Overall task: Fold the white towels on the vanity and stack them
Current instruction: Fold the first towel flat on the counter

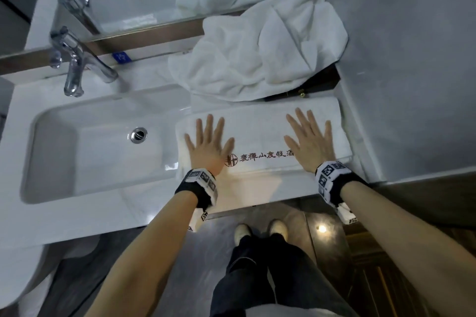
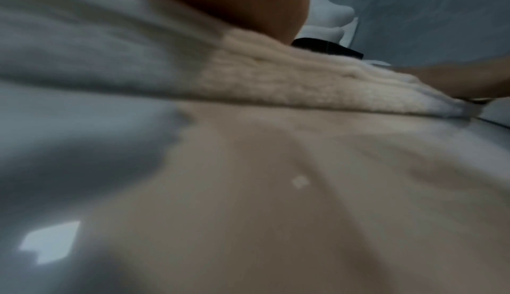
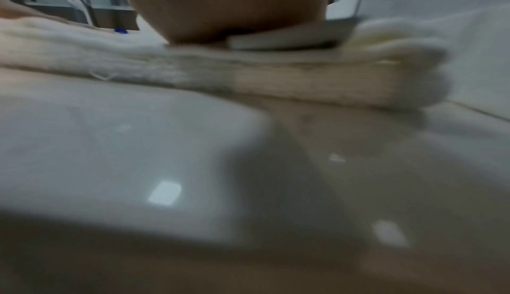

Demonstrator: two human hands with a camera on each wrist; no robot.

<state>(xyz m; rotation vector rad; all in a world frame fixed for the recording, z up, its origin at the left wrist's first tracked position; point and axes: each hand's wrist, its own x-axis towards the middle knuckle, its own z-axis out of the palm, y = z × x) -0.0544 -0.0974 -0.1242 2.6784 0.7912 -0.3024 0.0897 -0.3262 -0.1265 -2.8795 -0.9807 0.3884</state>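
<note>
Towel [image 1: 260, 134] lettering shows only from head

Head camera looks steeply down from above at my vanity [image 1: 144, 216], sink at frame left, towel [image 1: 260, 134] centre right. Both wrist cameras sit very low, close to the counter, facing forward along the towel [image 2: 276, 84] edge [image 3: 193, 69], blurred. All three views share that towel.

folded towel [image 1: 260, 131] right of sink [image 1: 85, 152], crumpled towel [image 1: 260, 54] behind it
</note>
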